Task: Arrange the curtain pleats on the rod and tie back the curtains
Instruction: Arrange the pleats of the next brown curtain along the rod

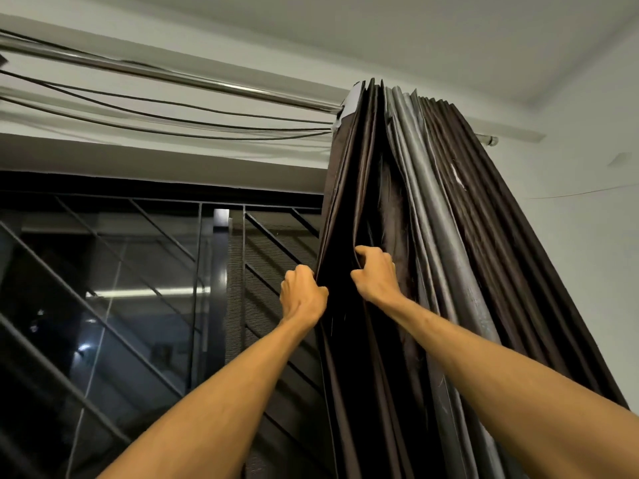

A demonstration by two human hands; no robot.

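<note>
Curtain (449, 219) is bunched up tight at one end of the rod (173, 76), well above the hands, with its folds running down past them. The left hand (302, 293) is curled round the outer brown edge fold. The right hand (377, 274), just beside it, grips the next fold in, so the person looks partway through evening out the pleats. No tie-back shows anywhere and the fabric hangs loose below the hands, so the tying looks all left to do.
</note>
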